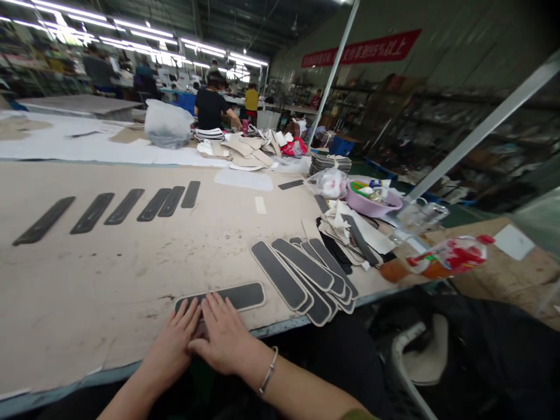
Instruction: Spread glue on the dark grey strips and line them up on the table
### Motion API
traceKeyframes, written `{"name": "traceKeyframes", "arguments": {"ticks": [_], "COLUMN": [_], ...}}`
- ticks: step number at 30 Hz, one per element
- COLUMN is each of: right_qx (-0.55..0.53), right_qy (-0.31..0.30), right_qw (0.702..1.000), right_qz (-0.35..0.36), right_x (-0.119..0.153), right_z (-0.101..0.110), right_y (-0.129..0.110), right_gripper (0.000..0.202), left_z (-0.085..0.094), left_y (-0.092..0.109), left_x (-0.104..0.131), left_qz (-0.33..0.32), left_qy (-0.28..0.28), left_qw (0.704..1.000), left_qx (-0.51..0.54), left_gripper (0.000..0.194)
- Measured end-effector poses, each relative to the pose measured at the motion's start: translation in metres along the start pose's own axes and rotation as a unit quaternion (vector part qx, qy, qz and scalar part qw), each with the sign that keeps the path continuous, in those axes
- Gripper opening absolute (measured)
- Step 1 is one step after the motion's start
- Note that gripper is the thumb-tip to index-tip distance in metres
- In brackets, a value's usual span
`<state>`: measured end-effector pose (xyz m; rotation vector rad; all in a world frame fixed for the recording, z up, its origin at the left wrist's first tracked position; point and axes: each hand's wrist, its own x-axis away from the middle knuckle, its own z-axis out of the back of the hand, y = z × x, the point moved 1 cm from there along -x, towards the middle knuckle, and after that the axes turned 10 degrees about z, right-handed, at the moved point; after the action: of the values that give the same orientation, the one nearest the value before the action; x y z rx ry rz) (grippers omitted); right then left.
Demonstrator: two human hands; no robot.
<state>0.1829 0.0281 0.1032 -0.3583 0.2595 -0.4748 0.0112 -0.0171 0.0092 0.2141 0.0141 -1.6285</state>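
Note:
A long dark grey strip with a pale border and rounded corners (247, 296) lies flat near the table's front edge. My left hand (177, 338) rests on its left part, fingers stretched out. Beside it, my right hand (223, 332) presses flat on the strip's middle, a bracelet round the wrist. The thumbs come close together, and both palms hide part of the near edge. To the right, a fanned pile of similar bordered strips (301, 265) lies on the table.
Several dark strips (126, 207) lie in a row at the left. Fabric scraps (359, 233), a pink basin (374, 201) and a bottle with orange liquid (437, 259) are at the right. Across the table, a person in black (212, 108) stands by a pile of pale pieces (245, 150).

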Motion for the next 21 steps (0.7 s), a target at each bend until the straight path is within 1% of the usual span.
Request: {"name": "traceKeyframes", "arguments": {"ticks": [1,3,6,9,11,13,14,15,16,18,19,20,21], "right_qx": [-0.008,-0.005,0.023,0.046,0.062,0.081,0.092,0.101,0.110,0.126,0.134,0.141,0.148], "right_qy": [-0.011,-0.029,-0.036,-0.039,-0.048,-0.055,-0.056,-0.056,-0.055,-0.049,-0.045,-0.040,-0.035], "right_qw": [1.000,0.999,0.998,0.993,0.988,0.985,0.983,0.983,0.982,0.982,0.982,0.982,0.982], "right_qz": [-0.004,-0.014,-0.036,-0.100,-0.133,-0.144,-0.146,-0.145,-0.142,-0.131,-0.124,-0.118,-0.114], "right_x": [-0.004,-0.005,0.010,0.031,0.041,0.048,0.050,0.051,0.053,0.055,0.056,0.058,0.059], "right_z": [-0.006,-0.012,-0.007,0.001,0.002,-0.002,-0.006,-0.010,-0.015,-0.023,-0.027,-0.030,-0.031], "right_y": [-0.002,0.002,0.026,0.055,0.067,0.073,0.075,0.077,0.079,0.084,0.086,0.088,0.089], "right_gripper": [0.074,0.074,0.076,0.082,0.082,0.082,0.081,0.081,0.082,0.081,0.079,0.077,0.075], "left_z": [0.000,0.002,0.006,0.012,0.021,0.032,0.038,0.043,0.045,0.045,0.042,0.039,0.037], "left_y": [-0.001,-0.001,0.000,0.000,0.006,0.021,0.033,0.048,0.064,0.094,0.105,0.111,0.113], "left_x": [0.000,0.000,-0.002,-0.005,-0.005,-0.002,-0.001,0.000,-0.002,-0.008,-0.013,-0.017,-0.020], "left_qz": [-0.004,-0.001,0.011,0.015,0.042,0.094,0.123,0.135,0.118,0.076,0.069,0.068,0.072], "left_qy": [-0.006,-0.012,-0.005,-0.013,-0.031,-0.042,-0.041,-0.038,-0.042,-0.064,-0.076,-0.088,-0.098], "left_qw": [1.000,1.000,1.000,1.000,0.999,0.995,0.991,0.990,0.992,0.993,0.992,0.990,0.989], "left_qx": [-0.002,-0.006,-0.001,0.006,0.015,0.018,0.016,0.015,0.024,0.056,0.071,0.082,0.088], "left_gripper": [0.054,0.054,0.050,0.052,0.051,0.052,0.055,0.060,0.065,0.068,0.070,0.071,0.072]}}
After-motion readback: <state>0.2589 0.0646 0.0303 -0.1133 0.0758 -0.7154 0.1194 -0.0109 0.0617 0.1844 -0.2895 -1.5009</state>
